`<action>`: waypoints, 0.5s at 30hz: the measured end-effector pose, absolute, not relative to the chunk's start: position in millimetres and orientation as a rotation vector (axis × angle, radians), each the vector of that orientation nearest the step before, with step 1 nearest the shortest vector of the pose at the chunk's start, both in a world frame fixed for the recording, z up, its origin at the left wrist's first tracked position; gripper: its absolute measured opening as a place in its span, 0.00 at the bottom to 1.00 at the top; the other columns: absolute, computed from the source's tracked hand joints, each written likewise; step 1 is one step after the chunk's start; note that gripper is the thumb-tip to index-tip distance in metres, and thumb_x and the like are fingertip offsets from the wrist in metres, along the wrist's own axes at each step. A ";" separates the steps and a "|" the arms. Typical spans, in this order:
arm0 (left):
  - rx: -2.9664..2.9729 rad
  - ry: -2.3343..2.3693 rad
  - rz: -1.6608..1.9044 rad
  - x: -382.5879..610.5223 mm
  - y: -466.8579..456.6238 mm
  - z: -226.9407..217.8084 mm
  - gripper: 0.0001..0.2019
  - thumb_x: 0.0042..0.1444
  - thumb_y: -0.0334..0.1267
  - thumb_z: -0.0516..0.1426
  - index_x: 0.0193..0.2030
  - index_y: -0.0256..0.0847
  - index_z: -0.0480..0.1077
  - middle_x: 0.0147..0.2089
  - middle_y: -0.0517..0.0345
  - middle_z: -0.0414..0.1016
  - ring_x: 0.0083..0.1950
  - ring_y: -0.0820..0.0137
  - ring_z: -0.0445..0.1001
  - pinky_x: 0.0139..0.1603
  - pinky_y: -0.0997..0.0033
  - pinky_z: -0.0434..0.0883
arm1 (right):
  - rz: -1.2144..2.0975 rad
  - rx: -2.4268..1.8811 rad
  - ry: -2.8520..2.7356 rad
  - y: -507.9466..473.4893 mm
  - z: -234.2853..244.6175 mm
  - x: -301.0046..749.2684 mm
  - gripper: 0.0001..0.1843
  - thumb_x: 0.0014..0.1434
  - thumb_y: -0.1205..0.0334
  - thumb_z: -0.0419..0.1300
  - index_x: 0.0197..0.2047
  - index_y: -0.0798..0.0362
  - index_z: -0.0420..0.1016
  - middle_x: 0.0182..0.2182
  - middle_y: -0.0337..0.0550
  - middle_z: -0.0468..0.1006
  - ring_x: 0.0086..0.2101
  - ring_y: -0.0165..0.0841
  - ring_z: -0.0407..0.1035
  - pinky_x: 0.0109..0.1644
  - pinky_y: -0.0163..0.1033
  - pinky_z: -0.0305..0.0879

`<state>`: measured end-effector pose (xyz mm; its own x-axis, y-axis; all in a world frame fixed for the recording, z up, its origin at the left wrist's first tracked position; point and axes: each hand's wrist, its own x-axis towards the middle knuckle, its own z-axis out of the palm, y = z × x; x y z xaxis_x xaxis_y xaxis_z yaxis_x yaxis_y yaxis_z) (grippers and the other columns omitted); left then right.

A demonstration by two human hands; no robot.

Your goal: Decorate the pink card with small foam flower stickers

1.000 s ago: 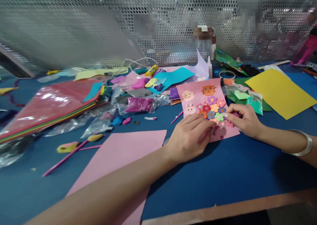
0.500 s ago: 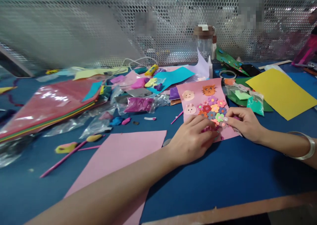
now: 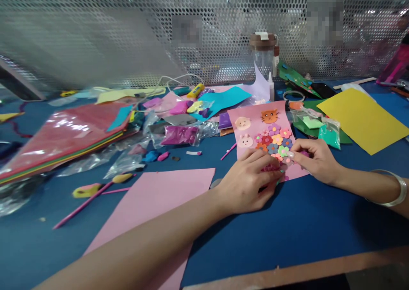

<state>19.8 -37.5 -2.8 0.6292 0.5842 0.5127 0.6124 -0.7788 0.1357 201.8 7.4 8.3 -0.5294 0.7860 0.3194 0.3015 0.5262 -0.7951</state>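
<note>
A pink sheet [image 3: 255, 113] bears an orange cat face [image 3: 270, 116], two pale animal faces and a cluster of colourful clay-like flowers [image 3: 273, 148]. My left hand [image 3: 251, 180] lies over the sheet's lower left part, fingers curled down at the bottom flowers. Its fingertips are mostly hidden, and whatever they grip does not show. At the right of the cluster, beside the light green flower [image 3: 283, 151], my right hand [image 3: 315, 160] is closed in a pinch. What sits between its thumb and forefinger is too small to name.
A second pink sheet [image 3: 159, 196] lies under my left forearm. Purple sticks [image 3: 84, 205], bagged clay [image 3: 180, 135] and a stack of coloured sheets [image 3: 73, 132] are at left. Behind stand a brown-lidded cup [image 3: 263, 53] and a metal mesh wall [image 3: 223, 9]. Yellow paper [image 3: 364, 119] lies right.
My left fingers have shifted slightly over the lower flowers, and a bit of green now shows by their tips. My right hand stays almost still.
</note>
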 end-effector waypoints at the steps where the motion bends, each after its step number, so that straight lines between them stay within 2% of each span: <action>1: -2.803 -1.023 -0.846 19.6 -37.5 -2.6 0.11 0.53 0.31 0.50 0.38 0.40 0.72 0.37 0.54 0.73 0.38 0.68 0.67 0.38 0.66 0.64 | 0.896 -0.881 -2.086 7.5 8.2 201.9 0.10 0.50 0.65 0.52 0.19 0.56 0.64 0.15 0.34 0.61 0.17 0.22 0.52 0.20 0.30 0.47; 11: -2.831 -1.012 -0.841 19.0 -37.7 -2.1 0.13 0.50 0.28 0.49 0.39 0.40 0.71 0.38 0.54 0.72 0.38 0.69 0.67 0.38 0.66 0.64 | 0.826 -0.863 -2.125 8.2 8.0 202.4 0.09 0.50 0.66 0.52 0.20 0.56 0.64 0.15 0.35 0.62 0.18 0.22 0.52 0.21 0.30 0.48; 15: -2.748 -1.048 -0.889 19.4 -38.9 -1.3 0.11 0.50 0.28 0.50 0.34 0.39 0.72 0.36 0.55 0.73 0.36 0.69 0.67 0.38 0.65 0.63 | 0.809 -0.854 -2.143 8.1 8.1 202.7 0.10 0.50 0.65 0.51 0.19 0.56 0.63 0.15 0.34 0.62 0.18 0.22 0.52 0.21 0.30 0.48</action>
